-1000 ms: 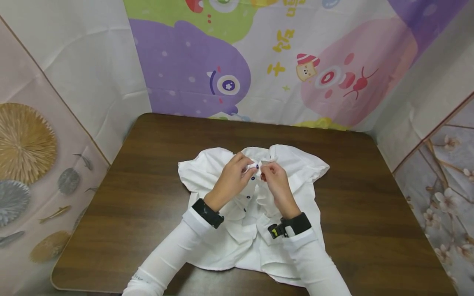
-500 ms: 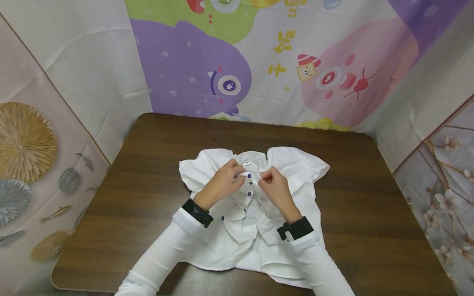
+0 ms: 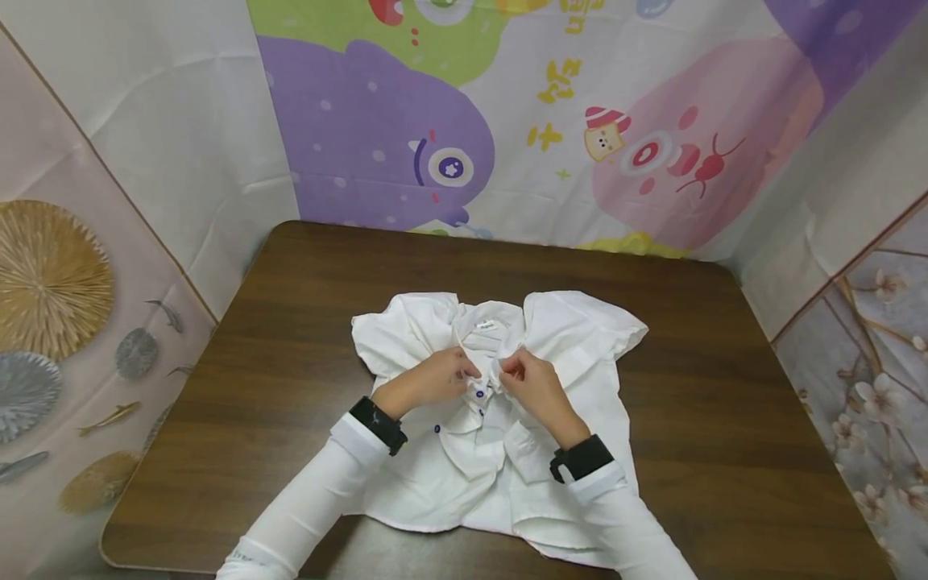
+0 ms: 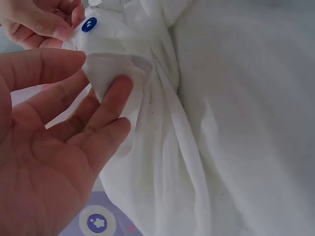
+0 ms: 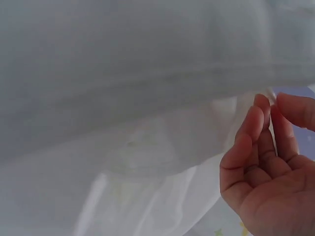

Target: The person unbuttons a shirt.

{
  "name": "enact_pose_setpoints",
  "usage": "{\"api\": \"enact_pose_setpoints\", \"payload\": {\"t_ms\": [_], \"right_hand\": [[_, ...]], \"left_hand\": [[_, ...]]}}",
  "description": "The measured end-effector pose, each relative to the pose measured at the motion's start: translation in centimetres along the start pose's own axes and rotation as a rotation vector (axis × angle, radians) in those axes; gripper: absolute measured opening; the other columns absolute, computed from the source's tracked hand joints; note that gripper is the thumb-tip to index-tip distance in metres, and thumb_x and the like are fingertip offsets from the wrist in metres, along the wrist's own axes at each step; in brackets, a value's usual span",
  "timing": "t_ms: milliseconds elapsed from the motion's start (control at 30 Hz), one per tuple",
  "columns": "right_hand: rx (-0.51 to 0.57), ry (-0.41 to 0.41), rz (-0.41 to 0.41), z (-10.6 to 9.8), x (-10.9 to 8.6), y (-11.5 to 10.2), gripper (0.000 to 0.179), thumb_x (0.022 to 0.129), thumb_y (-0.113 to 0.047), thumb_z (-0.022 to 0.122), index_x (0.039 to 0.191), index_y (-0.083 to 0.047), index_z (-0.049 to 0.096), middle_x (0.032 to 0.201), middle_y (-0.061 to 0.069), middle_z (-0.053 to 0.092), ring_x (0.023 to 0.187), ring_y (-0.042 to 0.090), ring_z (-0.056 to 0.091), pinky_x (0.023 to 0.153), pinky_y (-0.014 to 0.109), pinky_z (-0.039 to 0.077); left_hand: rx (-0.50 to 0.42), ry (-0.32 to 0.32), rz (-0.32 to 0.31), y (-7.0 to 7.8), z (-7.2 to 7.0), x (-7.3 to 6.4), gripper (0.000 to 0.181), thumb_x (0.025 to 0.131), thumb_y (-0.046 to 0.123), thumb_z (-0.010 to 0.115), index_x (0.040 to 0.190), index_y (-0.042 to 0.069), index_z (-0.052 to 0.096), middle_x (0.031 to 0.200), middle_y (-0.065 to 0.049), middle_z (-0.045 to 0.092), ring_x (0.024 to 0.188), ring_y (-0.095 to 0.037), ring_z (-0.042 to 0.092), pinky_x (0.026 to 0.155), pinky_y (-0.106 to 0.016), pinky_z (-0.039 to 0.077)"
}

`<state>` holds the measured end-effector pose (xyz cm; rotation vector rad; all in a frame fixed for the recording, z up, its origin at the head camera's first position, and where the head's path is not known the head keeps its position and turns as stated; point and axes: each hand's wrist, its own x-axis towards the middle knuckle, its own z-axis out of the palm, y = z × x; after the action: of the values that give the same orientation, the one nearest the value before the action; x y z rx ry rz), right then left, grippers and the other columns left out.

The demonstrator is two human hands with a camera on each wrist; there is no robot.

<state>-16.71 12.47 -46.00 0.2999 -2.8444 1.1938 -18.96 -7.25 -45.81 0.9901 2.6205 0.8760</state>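
A white short-sleeved shirt [image 3: 580,334] with dark blue buttons lies spread out, its collar toward the far side. At the front opening, just below the neck, my left hand [image 3: 435,377] holds one edge of the cloth. Its fingertips press on the fabric beside a blue button [image 4: 89,24] in the left wrist view. Opposite it, my right hand [image 3: 538,390] pinches the other front edge between thumb and fingers; the right wrist view shows that pinch at the hem of the cloth. Another button [image 3: 480,394] shows just below the hands. Upper buttons are hidden by my left hand.
Under the shirt is a dark brown wooden table [image 3: 290,322] with rounded corners. A cartoon-printed curtain [image 3: 377,129] hangs along its far edge, and patterned cloths hang at both sides. A small label [image 3: 486,325] is visible inside the collar.
Both hands have come down from the collar along the front opening, toward me, and have drawn slightly apart. The neck opening and its label are now uncovered.
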Motion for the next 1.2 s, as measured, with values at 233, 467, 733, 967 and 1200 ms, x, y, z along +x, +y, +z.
{"api": "enact_pose_setpoints", "payload": {"t_ms": [233,467,733,967,1200], "right_hand": [[0.043,-0.085,0.051,-1.1,0.3,0.7,0.022,0.093,-0.02,0.055,0.076,-0.007,0.061,0.067,0.003,0.058,0.061,0.01,0.05,0.058,0.023,0.041],[0.038,0.012,0.077,-3.5,2.1,0.6,0.03,0.098,-0.023,0.045,0.078,-0.004,0.056,0.064,0.007,0.057,0.055,0.011,0.048,0.053,0.024,0.039],[0.036,-0.04,-0.087,-4.4,5.7,0.8,0.02,0.091,-0.002,0.047,0.105,0.003,0.06,0.103,0.021,0.061,0.098,0.032,0.058,0.086,0.043,0.049],[0.025,-0.291,-0.113,-3.3,8.7,1.0,0.036,0.085,0.004,0.04,0.115,0.0,0.06,0.127,0.02,0.053,0.112,0.035,0.048,0.091,0.048,0.04],[-0.067,-0.349,-0.084,-2.2,10.0,2.2,0.044,0.072,0.006,0.044,0.113,0.003,0.059,0.124,0.022,0.053,0.117,0.036,0.046,0.094,0.047,0.04]], "left_hand": [[-0.006,-0.011,0.078,-0.5,-0.3,-0.5,0.029,0.083,-0.004,0.051,0.107,-0.001,0.067,0.103,-0.014,0.062,0.093,-0.024,0.059,0.081,-0.029,0.048],[-0.047,0.137,0.069,-1.2,-1.7,-0.2,0.034,0.082,-0.008,0.044,0.107,0.003,0.065,0.109,-0.013,0.058,0.104,-0.025,0.055,0.089,-0.036,0.044],[-0.001,0.16,0.062,-1.8,-3.8,1.8,0.028,0.085,-0.006,0.047,0.105,0.004,0.064,0.115,-0.014,0.055,0.112,-0.028,0.053,0.096,-0.04,0.042],[0.011,0.0,0.007,-2.0,-5.1,4.3,0.028,0.085,-0.003,0.05,0.108,0.003,0.065,0.124,-0.016,0.051,0.115,-0.03,0.051,0.096,-0.039,0.043],[0.042,-0.179,-0.054,-3.1,-4.3,6.3,0.028,0.083,0.006,0.057,0.111,0.003,0.065,0.144,-0.019,0.034,0.129,-0.035,0.04,0.106,-0.044,0.035]]}}
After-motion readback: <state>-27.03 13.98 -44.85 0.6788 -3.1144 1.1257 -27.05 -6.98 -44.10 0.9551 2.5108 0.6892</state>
